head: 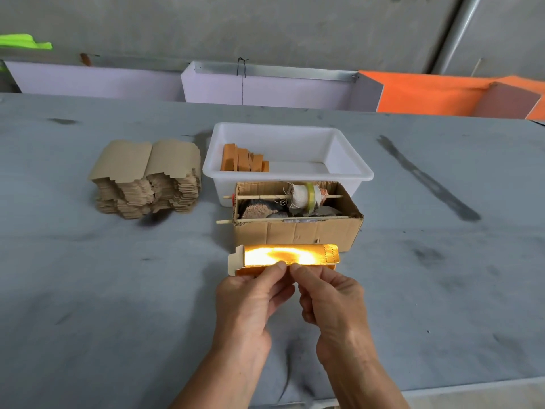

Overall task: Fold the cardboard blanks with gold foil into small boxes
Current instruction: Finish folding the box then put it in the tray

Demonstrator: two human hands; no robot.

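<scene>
Nearest, the left hand (247,302) and right hand (330,299) both pinch the near edge of a gold-foil cardboard blank (284,256), thumbs side by side at its middle, fingers curled beneath. The blank extends beyond the fingertips, just before a corrugated box (298,233). It looks light, thin and easily creased, its foil probably slick, so gripping along edges and score lines seems safest.

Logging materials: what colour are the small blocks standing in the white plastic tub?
Orange small blocks, at the left of the white plastic tub; head view.
</scene>
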